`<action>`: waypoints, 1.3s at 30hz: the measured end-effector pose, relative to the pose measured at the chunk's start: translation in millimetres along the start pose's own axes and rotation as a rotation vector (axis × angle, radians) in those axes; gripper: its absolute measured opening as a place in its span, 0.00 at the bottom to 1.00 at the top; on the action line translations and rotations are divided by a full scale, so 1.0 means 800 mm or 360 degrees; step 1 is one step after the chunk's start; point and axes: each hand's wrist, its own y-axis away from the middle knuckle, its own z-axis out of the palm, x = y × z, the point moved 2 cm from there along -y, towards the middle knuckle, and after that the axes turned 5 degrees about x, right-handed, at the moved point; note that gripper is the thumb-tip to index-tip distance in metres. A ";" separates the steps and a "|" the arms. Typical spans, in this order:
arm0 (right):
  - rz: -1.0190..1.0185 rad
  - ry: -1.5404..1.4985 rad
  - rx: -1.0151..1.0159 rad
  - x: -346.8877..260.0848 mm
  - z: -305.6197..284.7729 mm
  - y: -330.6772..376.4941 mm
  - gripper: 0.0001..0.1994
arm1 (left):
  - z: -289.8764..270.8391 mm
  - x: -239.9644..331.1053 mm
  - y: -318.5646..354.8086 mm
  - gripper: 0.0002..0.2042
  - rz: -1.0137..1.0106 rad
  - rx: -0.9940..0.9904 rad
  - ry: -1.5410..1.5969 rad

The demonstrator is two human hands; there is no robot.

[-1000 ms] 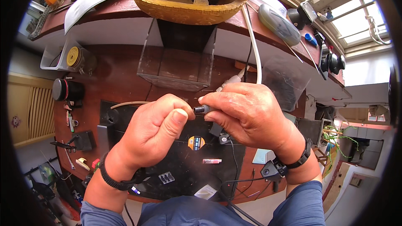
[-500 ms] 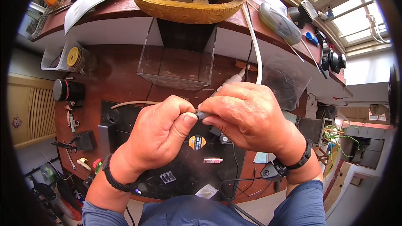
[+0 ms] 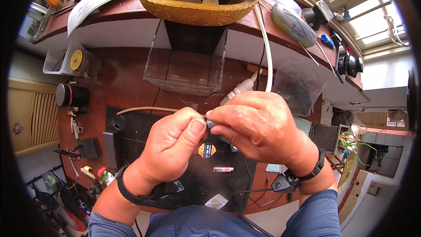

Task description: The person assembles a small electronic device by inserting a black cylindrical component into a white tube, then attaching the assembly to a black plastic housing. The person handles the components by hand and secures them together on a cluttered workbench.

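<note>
My left hand point(image 3: 173, 145) is closed in a fist, thumb pressed on the forefinger, around a thin beige tube point(image 3: 147, 108). The tube's free end reaches out to the left over a black mat point(image 3: 197, 193). Close against it, my right hand point(image 3: 258, 125) pinches a small grey cylindrical fitting point(image 3: 211, 123) between thumb and fingers. Both sets of fingertips nearly meet over the mat. Most of the fitting is covered by my fingers, so I cannot tell whether the tube sits inside it. Behind my right hand lies a white nozzle bottle point(image 3: 240, 91).
A clear acrylic tank point(image 3: 184, 77) stands beyond my hands, below a yellow ornate basin point(image 3: 197, 15) on the ledge. On the mat lie a round label point(image 3: 206, 150) and a small pink-white packet point(image 3: 223, 169). A black device on a cable point(image 3: 285, 181) is beside my right wrist.
My left forearm and hand have shifted slightly right and down. The right hand has dipped a little, uncovering more of the nozzle bottle. Both grips remain.
</note>
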 end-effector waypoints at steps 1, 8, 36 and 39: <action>0.0002 -0.0012 -0.0004 0.000 0.001 -0.001 0.13 | 0.001 0.000 0.000 0.14 0.0050 0.0009 -0.0065; -0.0003 0.0036 -0.0036 -0.003 0.007 -0.005 0.12 | 0.006 -0.003 0.001 0.13 0.0263 0.0110 -0.0368; -0.0015 -0.0025 -0.0055 0.010 -0.008 -0.009 0.13 | -0.009 0.010 -0.012 0.11 0.0463 0.0010 -0.0597; -0.0009 -0.0041 -0.0063 0.008 -0.008 -0.006 0.13 | -0.007 0.008 -0.009 0.12 0.0302 -0.0003 -0.0457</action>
